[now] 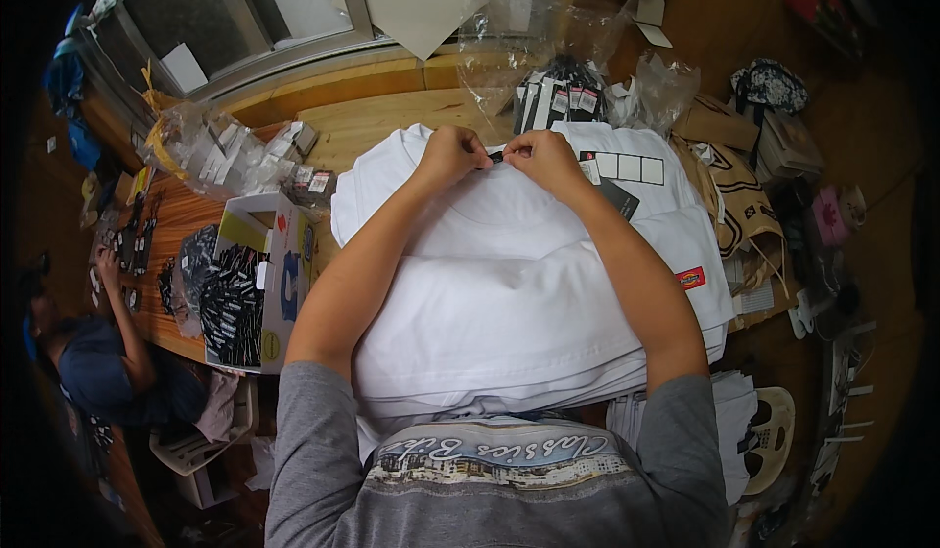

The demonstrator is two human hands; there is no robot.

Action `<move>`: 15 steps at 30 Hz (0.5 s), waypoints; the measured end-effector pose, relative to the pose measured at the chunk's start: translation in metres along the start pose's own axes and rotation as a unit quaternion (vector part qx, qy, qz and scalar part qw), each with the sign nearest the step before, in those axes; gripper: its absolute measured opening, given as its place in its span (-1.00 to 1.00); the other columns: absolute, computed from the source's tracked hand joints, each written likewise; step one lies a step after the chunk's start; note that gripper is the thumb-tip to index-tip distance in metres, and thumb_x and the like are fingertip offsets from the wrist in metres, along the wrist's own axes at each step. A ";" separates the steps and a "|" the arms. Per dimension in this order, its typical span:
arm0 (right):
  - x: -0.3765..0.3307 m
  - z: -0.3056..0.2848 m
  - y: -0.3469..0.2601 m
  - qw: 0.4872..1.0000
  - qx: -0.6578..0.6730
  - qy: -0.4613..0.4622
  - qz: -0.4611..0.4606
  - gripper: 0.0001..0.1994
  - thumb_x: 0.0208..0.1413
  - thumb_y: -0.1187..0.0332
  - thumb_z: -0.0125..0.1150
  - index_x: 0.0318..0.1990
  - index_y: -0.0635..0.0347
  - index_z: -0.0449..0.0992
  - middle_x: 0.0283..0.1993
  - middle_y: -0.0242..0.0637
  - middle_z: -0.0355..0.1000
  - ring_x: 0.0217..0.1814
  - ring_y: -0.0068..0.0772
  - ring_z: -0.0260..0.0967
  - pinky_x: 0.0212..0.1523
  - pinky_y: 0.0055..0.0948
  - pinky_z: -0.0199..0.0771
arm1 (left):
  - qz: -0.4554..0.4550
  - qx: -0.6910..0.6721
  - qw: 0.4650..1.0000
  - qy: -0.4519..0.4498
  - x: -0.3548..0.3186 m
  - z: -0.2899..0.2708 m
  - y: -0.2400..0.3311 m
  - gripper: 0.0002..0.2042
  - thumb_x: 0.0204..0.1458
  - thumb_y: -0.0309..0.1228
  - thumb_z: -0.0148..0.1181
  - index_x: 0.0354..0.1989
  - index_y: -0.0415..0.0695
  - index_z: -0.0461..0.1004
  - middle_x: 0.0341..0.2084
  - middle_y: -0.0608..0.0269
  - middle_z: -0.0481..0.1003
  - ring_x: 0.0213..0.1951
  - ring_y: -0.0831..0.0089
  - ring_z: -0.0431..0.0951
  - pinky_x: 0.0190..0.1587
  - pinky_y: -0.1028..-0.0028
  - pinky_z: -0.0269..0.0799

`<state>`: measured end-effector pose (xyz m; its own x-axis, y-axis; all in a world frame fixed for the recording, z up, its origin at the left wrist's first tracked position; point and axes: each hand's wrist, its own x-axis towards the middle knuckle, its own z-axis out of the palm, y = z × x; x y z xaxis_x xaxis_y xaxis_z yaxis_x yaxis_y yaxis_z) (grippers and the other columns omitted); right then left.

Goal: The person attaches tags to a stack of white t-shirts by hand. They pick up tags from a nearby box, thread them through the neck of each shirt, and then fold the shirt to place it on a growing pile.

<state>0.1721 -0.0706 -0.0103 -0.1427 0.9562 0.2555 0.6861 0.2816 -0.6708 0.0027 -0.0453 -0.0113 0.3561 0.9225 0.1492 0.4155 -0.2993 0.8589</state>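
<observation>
The wooden bench (382, 122) carried a thick stack of folded white shirts (509, 303), which lay directly before the person and filled the middle of the work surface. To the left of the stack stood an open cardboard box (257, 284) filled with dark tags. Beyond the stack lay clear plastic bags (211, 151) of small items at the left and a bundle of black tags (560, 102) near the far edge. The left hand (448, 156) and right hand (543, 159) rested close together on the collar of the top shirt at the far edge of the stack. Both were pinched on a small dark label (495, 156) between the fingertips.
</observation>
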 end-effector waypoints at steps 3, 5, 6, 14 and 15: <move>0.001 0.005 0.007 0.998 0.047 -0.026 0.020 -0.81 -0.28 0.35 0.18 -0.43 0.19 0.49 -0.55 -0.20 0.40 -0.50 -0.35 0.36 -0.46 -0.49 0.32 | 0.027 0.018 0.999 0.006 -0.001 0.002 0.001 -0.91 -0.46 -0.60 0.21 -0.73 -0.23 0.41 -0.76 0.23 0.41 -0.66 0.53 0.37 -0.57 0.57 0.25; 0.000 0.005 0.006 0.996 0.065 -0.058 0.027 -0.79 -0.27 0.35 0.18 -0.40 0.19 0.48 -0.53 -0.20 0.40 -0.51 -0.38 0.36 -0.46 -0.50 0.32 | 0.038 0.040 0.998 0.012 -0.001 0.004 -0.001 -0.90 -0.47 -0.60 0.21 -0.73 -0.22 0.40 -0.77 0.23 0.40 -0.66 0.51 0.37 -0.57 0.56 0.24; -0.002 0.000 -0.001 0.995 0.063 -0.077 0.026 -0.78 -0.27 0.35 0.18 -0.38 0.19 0.48 -0.52 -0.20 0.41 -0.51 -0.39 0.35 -0.46 -0.51 0.31 | 0.038 0.047 0.998 0.013 -0.002 0.004 0.001 -0.90 -0.47 -0.60 0.21 -0.73 -0.22 0.40 -0.76 0.23 0.40 -0.66 0.51 0.37 -0.57 0.55 0.24; -0.004 -0.004 -0.004 0.908 0.269 -0.268 0.178 -0.86 -0.11 0.36 0.08 -0.39 0.21 0.42 -0.72 -0.47 0.18 -0.74 -0.68 0.02 -0.72 -0.66 0.03 | 0.046 0.072 0.996 0.000 -0.003 0.006 0.003 -0.93 -0.38 -0.61 0.15 -0.68 -0.22 0.38 -0.73 0.30 0.39 -0.63 0.61 0.33 -0.56 0.62 0.22; -0.005 -0.004 0.000 0.860 0.361 -0.291 0.214 -0.88 -0.09 0.36 0.06 -0.41 0.20 0.40 -0.74 -0.53 0.11 -0.76 -0.72 -0.06 -0.75 -0.68 -0.05 | 0.048 0.040 0.998 -0.004 -0.002 0.006 0.002 -0.93 -0.38 -0.60 0.16 -0.67 -0.23 0.39 -0.73 0.26 0.39 -0.63 0.57 0.34 -0.55 0.60 0.23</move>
<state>0.1758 -0.0760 -0.0082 -0.4642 0.8038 -0.3720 0.1719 -0.3303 -0.9281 0.0077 -0.0489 -0.0127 0.4047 0.8864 0.2247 0.4446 -0.4054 0.7987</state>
